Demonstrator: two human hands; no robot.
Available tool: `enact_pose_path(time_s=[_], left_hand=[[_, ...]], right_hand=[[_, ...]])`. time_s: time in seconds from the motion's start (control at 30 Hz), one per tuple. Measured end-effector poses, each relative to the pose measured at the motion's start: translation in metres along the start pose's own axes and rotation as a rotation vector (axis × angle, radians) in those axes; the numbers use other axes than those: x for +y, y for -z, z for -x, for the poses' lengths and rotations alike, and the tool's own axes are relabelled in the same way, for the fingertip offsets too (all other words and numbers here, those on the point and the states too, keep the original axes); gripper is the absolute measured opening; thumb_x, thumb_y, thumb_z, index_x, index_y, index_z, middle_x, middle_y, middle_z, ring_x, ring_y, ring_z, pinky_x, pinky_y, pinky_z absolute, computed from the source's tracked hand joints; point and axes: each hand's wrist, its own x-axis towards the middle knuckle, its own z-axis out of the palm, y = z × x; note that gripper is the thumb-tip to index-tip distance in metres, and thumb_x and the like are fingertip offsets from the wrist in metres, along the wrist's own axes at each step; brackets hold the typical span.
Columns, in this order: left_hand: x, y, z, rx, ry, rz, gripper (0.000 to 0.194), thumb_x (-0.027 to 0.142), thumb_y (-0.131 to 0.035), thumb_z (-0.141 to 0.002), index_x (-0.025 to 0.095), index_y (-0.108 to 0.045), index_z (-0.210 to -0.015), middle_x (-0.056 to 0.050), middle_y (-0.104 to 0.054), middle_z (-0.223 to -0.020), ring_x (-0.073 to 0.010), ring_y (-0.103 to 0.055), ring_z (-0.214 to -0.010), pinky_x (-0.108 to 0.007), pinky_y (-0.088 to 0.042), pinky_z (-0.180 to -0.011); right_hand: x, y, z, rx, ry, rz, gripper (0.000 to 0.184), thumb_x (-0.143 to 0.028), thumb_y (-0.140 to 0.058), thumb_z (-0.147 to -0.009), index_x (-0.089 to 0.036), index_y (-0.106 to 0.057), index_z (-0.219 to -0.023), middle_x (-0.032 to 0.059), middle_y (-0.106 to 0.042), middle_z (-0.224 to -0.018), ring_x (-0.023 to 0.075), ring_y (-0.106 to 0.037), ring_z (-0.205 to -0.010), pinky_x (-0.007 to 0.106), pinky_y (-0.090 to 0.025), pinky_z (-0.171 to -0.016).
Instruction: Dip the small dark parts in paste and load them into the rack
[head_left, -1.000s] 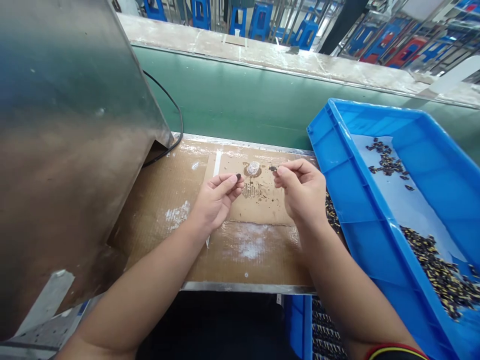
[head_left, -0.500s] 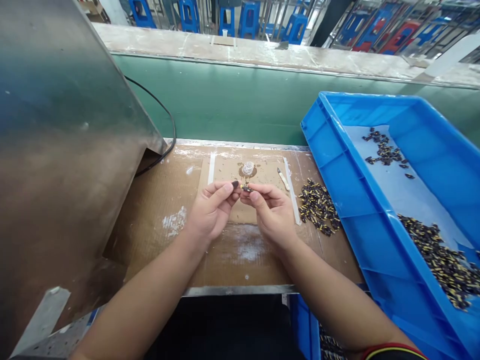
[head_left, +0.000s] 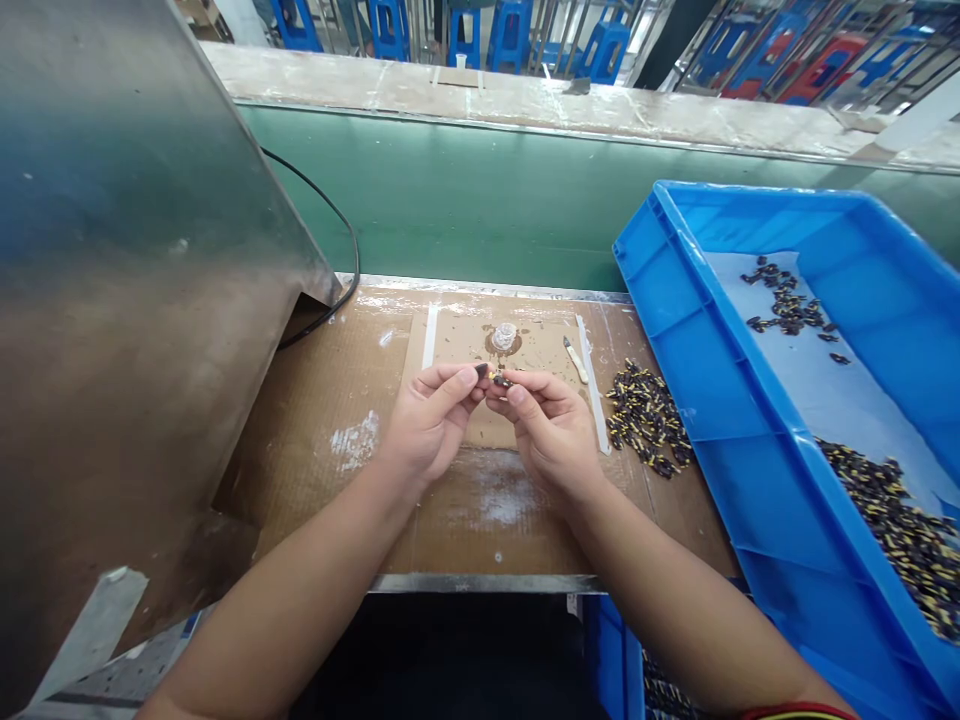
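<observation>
So the left hand (head_left: 433,415) had 1 small dark piece (head_left: 481,371) pinched between thumb and fingertips, and the right hand (head_left: 551,425) gripped 1 black-and-yellow part (head_left: 501,380) right beside it, both just on the near side of the little clear cup (head_left: 504,337). Right of that cup lay a white-handled knife (head_left: 576,361), then a loose pile of similar parts (head_left: 649,418), and farther right the big blue bin (head_left: 757,400).

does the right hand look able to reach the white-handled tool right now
Probably yes: the white-handled tool lies uncovered on the cardboard, just beyond the right hand. Nothing visible blocks it, though the fingers are busy holding a small dark part.
</observation>
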Motion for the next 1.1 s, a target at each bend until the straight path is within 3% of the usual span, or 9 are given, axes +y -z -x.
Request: enact_pose_path(time_s=[0.67, 0.87, 1.1], left_hand=[[-0.002, 0.002, 0.0, -0.022, -0.027, -0.031, 0.017, 0.026, -0.094, -0.072, 0.018, -0.084, -0.083, -0.004, -0.081, -0.088, -0.0099, -0.071, -0.081, -0.02, -0.057, -0.084], [-0.003, 0.002, 0.001, 0.009, -0.083, -0.15, 0.019, 0.031, -0.096, -0.07, 0.021, -0.083, -0.081, -0.007, -0.081, -0.094, -0.0147, -0.073, -0.087, -0.03, -0.058, -0.094], [-0.003, 0.0, 0.004, 0.016, -0.151, -0.261, 0.017, 0.03, -0.095, -0.072, 0.021, -0.083, -0.079, -0.009, -0.081, -0.1, -0.0204, -0.075, -0.1, -0.035, -0.056, -0.102]], right_hand=[[-0.004, -0.004, 0.0, 0.021, 0.005, 0.025, 0.017, -0.032, -0.08, -0.093, -0.031, -0.08, -0.111, 0.0011, -0.081, -0.119, 0.0199, -0.078, -0.11, 0.041, -0.065, -0.104], [-0.013, -0.004, 0.001, 0.047, 0.086, 0.204, 0.017, -0.028, -0.079, -0.094, -0.032, -0.081, -0.11, 0.0, -0.081, -0.116, 0.0218, -0.077, -0.113, 0.048, -0.061, -0.11], [-0.022, 0.0, 0.003, 0.054, 0.21, 0.385, 0.021, -0.023, -0.076, -0.094, -0.034, -0.081, -0.111, -0.0006, -0.082, -0.114, 0.022, -0.078, -0.106, 0.047, -0.067, -0.101]])
